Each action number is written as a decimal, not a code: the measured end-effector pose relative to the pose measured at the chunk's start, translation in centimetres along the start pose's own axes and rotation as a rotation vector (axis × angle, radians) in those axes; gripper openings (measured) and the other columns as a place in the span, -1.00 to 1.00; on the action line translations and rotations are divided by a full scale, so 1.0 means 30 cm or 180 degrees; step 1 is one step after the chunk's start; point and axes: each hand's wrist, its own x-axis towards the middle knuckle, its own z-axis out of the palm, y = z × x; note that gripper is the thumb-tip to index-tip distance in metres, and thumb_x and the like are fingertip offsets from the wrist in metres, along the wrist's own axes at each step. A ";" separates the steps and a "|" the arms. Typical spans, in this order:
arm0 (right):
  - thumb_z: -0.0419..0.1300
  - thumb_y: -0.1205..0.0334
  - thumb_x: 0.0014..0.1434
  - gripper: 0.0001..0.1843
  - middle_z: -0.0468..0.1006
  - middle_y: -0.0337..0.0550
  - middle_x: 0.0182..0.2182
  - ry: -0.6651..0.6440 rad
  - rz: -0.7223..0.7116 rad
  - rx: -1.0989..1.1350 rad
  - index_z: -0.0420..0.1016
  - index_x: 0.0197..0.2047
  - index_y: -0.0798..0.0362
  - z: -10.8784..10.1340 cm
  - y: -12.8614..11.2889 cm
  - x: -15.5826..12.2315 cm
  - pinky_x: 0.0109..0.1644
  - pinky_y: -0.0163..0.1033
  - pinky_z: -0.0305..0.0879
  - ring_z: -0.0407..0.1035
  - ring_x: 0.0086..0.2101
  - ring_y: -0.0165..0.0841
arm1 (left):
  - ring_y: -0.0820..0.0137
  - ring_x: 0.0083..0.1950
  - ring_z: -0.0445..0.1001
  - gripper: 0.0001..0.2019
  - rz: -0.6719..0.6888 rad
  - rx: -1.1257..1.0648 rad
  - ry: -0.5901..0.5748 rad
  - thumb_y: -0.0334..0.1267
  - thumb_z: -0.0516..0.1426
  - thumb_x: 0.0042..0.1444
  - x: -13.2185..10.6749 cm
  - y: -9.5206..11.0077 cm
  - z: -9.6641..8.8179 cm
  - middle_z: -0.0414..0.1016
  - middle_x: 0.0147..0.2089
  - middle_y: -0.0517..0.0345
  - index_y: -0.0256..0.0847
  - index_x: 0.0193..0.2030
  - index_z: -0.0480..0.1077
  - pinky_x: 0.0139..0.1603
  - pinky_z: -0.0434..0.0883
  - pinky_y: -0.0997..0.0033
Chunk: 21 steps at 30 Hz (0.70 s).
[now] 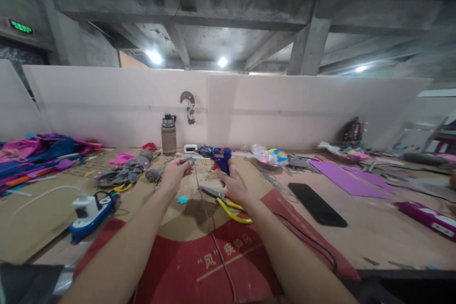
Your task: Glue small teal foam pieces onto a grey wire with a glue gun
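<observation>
My right hand point(235, 183) is wrapped round the handle of a blue hot glue gun point(221, 154), its nozzle pointing left. Close to that nozzle, my left hand point(174, 175) pinches a small teal cut-out piece point(191, 160). A thin grey cord point(215, 237) hangs from near the left fingertips and runs down toward me; whether it is joined to the piece cannot be made out. Below the hands lies a bright blue flower-shaped cut-out point(183, 199). Yellow-handled scissors point(233, 212) rest on the cardboard under my right hand, beside orange-handled pliers or cutters, partly hidden.
A blue power strip point(93, 218) with a white plug lies left, near grey decorated pieces point(123, 174). A bottle point(168, 135) stands by the white partition point(117, 104). To the right are a black phone point(317, 204), purple sheets point(349, 180) and a magenta tool point(427, 217).
</observation>
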 end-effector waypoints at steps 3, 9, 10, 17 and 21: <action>0.04 0.16 0.06 -0.72 0.29 -0.31 -0.60 -0.0124 -0.0010 -0.0250 0.37 -0.16 0.07 0.000 -0.011 -0.003 -0.50 -0.34 0.13 0.15 -0.58 -0.45 | 0.51 -0.50 0.41 -0.70 0.0025 -0.0028 -0.0014 -0.24 0.30 -0.33 -0.003 0.004 0.002 0.44 -0.48 0.17 -0.32 -0.41 0.40 -0.47 0.35 0.51; 0.04 0.21 0.05 -0.76 0.32 -0.29 -0.60 -0.0178 0.0110 -0.0614 0.36 -0.20 0.08 0.001 -0.047 -0.009 -0.41 -0.30 0.17 0.20 -0.54 -0.40 | 0.51 -0.51 0.40 -0.70 0.0062 -0.0063 0.0045 -0.22 0.30 -0.34 -0.006 0.010 0.006 0.42 -0.50 0.18 -0.32 -0.43 0.39 -0.47 0.34 0.50; 0.04 0.21 0.05 -0.76 0.33 -0.28 -0.59 -0.0176 0.0108 -0.0610 0.36 -0.19 0.08 0.001 -0.048 -0.009 -0.40 -0.30 0.17 0.21 -0.53 -0.40 | 0.51 -0.51 0.40 -0.70 0.0072 -0.0062 0.0066 -0.22 0.30 -0.34 -0.006 0.010 0.007 0.42 -0.51 0.18 -0.33 -0.43 0.39 -0.47 0.34 0.50; 0.06 0.22 0.04 -0.74 0.45 -0.20 -0.38 -0.0120 -0.0109 -0.0655 0.34 -0.16 0.05 0.001 -0.046 -0.016 -0.25 -0.26 0.22 0.32 -0.36 -0.35 | 0.51 -0.51 0.39 -0.69 0.0084 -0.0061 0.0074 -0.20 0.30 -0.33 -0.010 0.015 0.008 0.42 -0.51 0.18 -0.32 -0.43 0.39 -0.45 0.33 0.48; 0.05 0.20 0.06 -0.69 0.47 -0.15 -0.32 -0.0121 -0.0162 -0.0853 0.32 -0.09 0.05 -0.004 -0.042 -0.016 -0.21 -0.24 0.22 0.33 -0.32 -0.32 | 0.49 -0.50 0.40 -0.68 0.0107 -0.0049 0.0035 -0.19 0.31 -0.34 -0.015 0.018 0.011 0.43 -0.49 0.16 -0.32 -0.44 0.39 -0.45 0.33 0.48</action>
